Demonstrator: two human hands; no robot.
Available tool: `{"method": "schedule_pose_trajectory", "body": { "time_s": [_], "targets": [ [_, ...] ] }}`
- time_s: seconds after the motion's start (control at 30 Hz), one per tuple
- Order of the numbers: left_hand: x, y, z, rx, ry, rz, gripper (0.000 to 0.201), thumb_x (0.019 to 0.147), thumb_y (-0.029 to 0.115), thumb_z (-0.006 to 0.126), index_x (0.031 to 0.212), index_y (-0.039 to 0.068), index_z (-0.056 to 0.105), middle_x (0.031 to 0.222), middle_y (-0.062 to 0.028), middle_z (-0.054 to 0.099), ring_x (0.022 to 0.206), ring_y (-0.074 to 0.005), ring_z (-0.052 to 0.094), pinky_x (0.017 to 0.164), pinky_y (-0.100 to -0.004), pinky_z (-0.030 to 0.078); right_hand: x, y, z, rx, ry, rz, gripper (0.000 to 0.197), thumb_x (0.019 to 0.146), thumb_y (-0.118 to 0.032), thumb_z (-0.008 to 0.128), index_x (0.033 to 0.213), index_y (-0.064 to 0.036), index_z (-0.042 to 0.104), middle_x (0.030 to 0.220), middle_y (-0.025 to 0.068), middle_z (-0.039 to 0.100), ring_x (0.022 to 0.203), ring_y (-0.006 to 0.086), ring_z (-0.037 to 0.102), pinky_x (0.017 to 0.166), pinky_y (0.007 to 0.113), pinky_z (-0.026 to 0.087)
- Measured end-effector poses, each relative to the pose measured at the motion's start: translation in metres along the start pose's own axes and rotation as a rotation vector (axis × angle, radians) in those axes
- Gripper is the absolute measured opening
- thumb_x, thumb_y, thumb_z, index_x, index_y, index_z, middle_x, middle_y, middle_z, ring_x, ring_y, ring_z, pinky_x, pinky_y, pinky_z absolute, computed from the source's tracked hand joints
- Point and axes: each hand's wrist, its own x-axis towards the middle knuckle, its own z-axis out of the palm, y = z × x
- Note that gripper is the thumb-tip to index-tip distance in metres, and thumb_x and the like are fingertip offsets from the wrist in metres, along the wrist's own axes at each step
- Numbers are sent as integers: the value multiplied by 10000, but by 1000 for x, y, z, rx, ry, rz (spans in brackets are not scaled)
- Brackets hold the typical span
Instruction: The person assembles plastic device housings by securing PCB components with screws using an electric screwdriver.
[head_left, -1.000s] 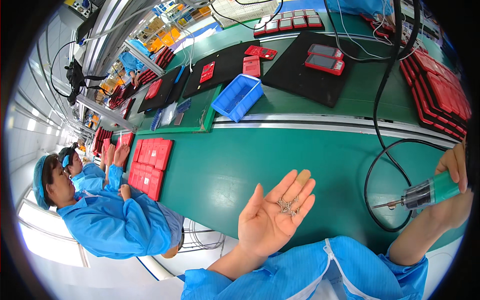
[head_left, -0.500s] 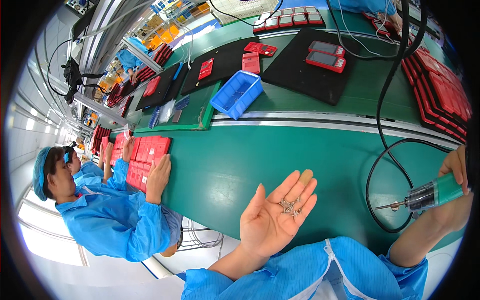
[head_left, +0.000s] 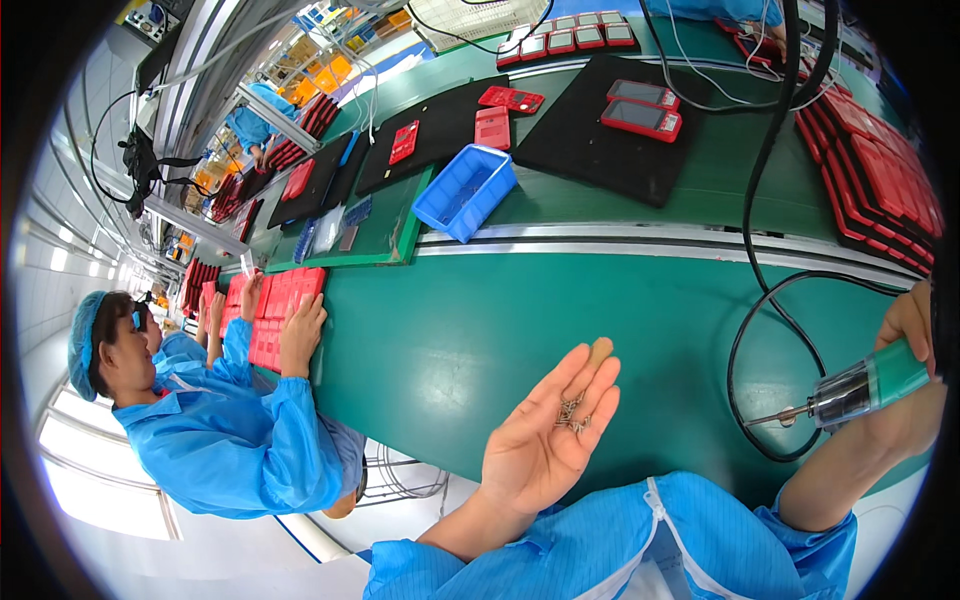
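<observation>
Palm up over the near edge of the bench, my left hand (head_left: pixel 530 455) is slightly cupped. A small heap of metal screws (head_left: pixel 571 412) lies in it at the base of the fingers. A tan cover wraps one fingertip. At the far right, my right hand (head_left: pixel 908 322) is wrapped round a green and black electric screwdriver (head_left: pixel 868 388), partly cut off by the dark picture rim. Its thin bit points left, above the bench and apart from the screws.
A blue bin (head_left: pixel 465 195) stands beyond the metal rail. Black mats (head_left: pixel 600 150) carry red handheld devices (head_left: pixel 641 118). Stacked red cases (head_left: pixel 880 180) sit far right. A black cable (head_left: pixel 735 370) loops near the screwdriver. At left, a co-worker (head_left: pixel 220 430) handles red cases (head_left: pixel 290 300).
My left hand has drawn its fingers closer together and tilted, cupping the screws more. The screwdriver has shifted very slightly. The co-worker's near hand has moved left against the red cases.
</observation>
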Motion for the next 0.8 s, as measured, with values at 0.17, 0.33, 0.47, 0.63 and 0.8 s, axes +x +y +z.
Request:
{"method": "schedule_pose_trajectory", "body": {
  "time_s": [0.17, 0.33, 0.47, 0.63, 0.8],
  "targets": [
    [-1, -4, -15, -56, 148, -138, 281, 882, 5, 337, 1145, -25, 431, 1257, -149, 376, 1080, -202, 481, 838, -233, 482, 4, 4, 17, -66, 43, -23, 546, 876, -493, 231, 1083, -41, 457, 613, 10, 406, 509, 106, 405, 522, 262, 357],
    [4, -1, -27, -219, 242, -244, 233, 904, 129, 365, 1045, -8, 491, 947, -81, 581, 879, -170, 590, 729, -219, 523, 3, 3, 21, -86, 161, -37, 566, 865, -542, 207, 1050, -70, 460, 573, 11, 407, 468, 105, 391, 465, 246, 346],
    [21, 6, -36, -216, 232, -285, 258, 904, 214, 384, 974, 6, 520, 818, -44, 565, 727, -136, 570, 591, -200, 498, -1, 10, 25, -183, 309, -220, 404, 904, -302, 290, 1076, 49, 392, 595, 14, 338, 447, 74, 329, 462, 205, 311],
    [60, 10, -26, -128, 263, -326, 201, 878, 166, 424, 957, 10, 523, 801, -59, 545, 697, -147, 508, 549, -201, 434, 3, 9, 38, -37, 520, -209, 552, 869, -492, 253, 1041, -14, 468, 512, 37, 379, 402, 133, 365, 400, 272, 336],
    [104, -2, -26, 58, 338, -268, 217, 890, 158, 362, 963, 1, 494, 837, -91, 546, 735, -188, 511, 597, -250, 451, 13, 9, 40, 10, 656, -218, 585, 851, -548, 249, 991, -50, 520, 493, 12, 352, 373, 116, 334, 385, 266, 342]
  ]
}}
